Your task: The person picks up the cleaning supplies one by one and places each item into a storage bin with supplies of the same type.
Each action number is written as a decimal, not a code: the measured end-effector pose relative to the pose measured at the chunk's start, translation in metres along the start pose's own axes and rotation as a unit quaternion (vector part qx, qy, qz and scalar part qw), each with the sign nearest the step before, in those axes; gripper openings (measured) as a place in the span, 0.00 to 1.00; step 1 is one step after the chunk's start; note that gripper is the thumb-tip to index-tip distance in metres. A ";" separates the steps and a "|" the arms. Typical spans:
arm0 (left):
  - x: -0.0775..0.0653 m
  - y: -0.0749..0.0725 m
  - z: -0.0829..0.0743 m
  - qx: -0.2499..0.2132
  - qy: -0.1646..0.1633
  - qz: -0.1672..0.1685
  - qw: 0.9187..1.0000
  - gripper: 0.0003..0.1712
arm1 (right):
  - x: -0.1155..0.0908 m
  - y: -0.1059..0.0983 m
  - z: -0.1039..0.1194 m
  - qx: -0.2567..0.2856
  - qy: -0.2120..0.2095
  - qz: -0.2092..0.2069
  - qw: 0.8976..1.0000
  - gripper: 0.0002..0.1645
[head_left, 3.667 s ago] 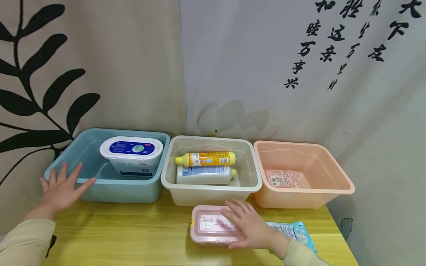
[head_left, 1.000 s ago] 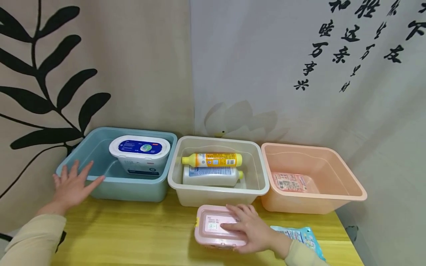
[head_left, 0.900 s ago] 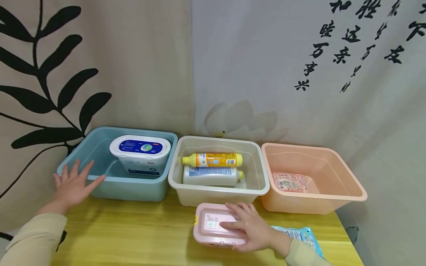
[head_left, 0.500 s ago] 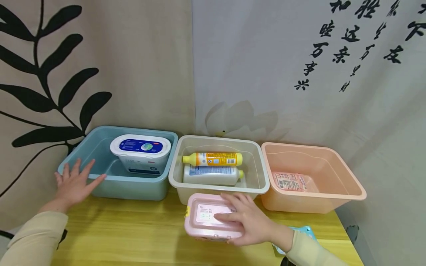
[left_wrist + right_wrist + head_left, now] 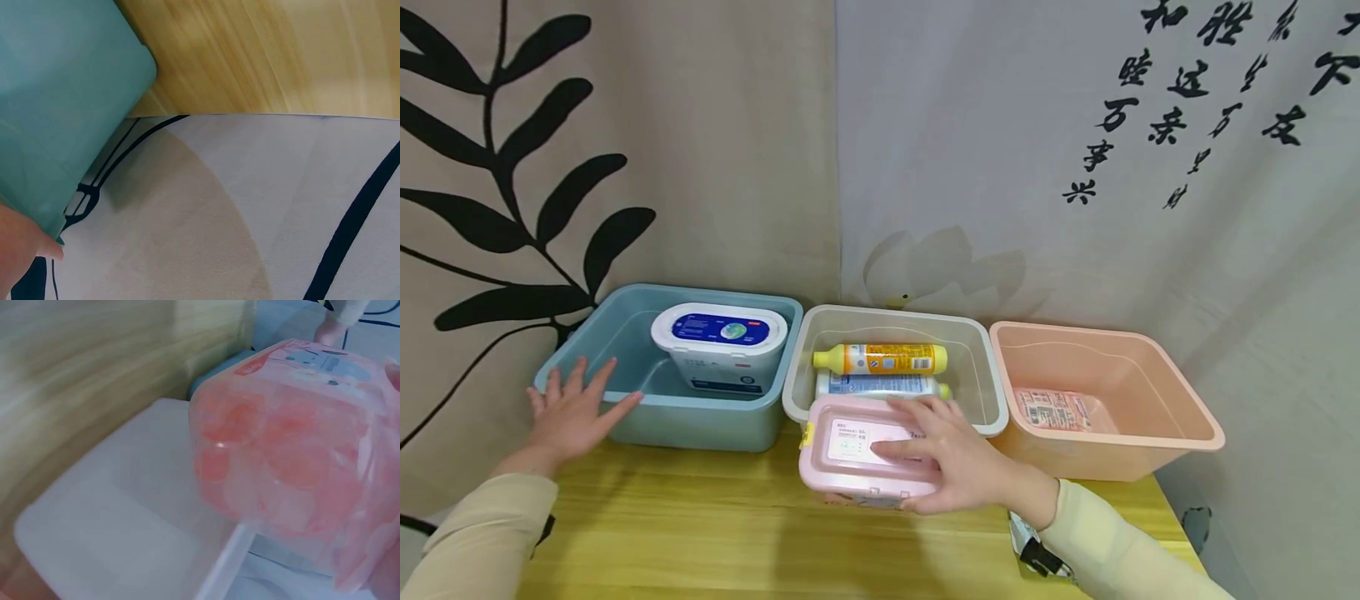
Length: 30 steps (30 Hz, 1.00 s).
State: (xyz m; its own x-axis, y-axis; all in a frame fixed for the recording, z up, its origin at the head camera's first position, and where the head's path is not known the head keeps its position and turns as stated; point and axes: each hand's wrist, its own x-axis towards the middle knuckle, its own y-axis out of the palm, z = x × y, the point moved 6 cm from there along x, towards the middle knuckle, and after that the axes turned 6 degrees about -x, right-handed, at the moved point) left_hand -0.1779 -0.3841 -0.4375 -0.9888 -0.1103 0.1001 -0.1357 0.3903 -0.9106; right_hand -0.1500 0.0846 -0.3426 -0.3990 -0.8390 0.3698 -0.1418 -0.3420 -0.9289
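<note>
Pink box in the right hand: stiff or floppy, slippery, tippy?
The pink box is probably stiff: it hangs undeformed, with a flat top. It may droop at its left end, since the right hand grips only the right. Perhaps slippery too; its sides look smooth and shiny.

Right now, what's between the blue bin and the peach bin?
A cream bin holding two bottles, partly behind the pink container, in the head view.

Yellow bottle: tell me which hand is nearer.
Right. The right hand holds the pink box in front of the yellow bottle; the left hand is farther left, at the blue bin.
</note>
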 end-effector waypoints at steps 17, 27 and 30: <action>0.001 -0.001 -0.002 -0.004 0.001 0.005 1.000 0.49 | 0.056 -0.023 -0.009 0.061 0.032 0.012 0.998 0.34; -0.001 0.000 -0.003 -0.005 0.000 -0.004 1.000 0.50 | 0.090 -0.028 -0.006 0.044 0.024 0.022 0.998 0.33; -0.001 0.000 -0.004 -0.006 0.001 -0.009 1.000 0.50 | 0.099 -0.028 -0.006 0.046 0.032 0.029 0.998 0.33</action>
State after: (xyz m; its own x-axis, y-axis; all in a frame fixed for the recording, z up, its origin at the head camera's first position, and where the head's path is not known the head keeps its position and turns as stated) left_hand -0.1769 -0.3808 -0.4358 -0.9864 -0.1157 0.1164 -0.1534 0.3984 -0.9043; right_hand -0.1915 0.0134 -0.2803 -0.4622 -0.8306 0.3105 -0.0346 -0.3330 -0.9423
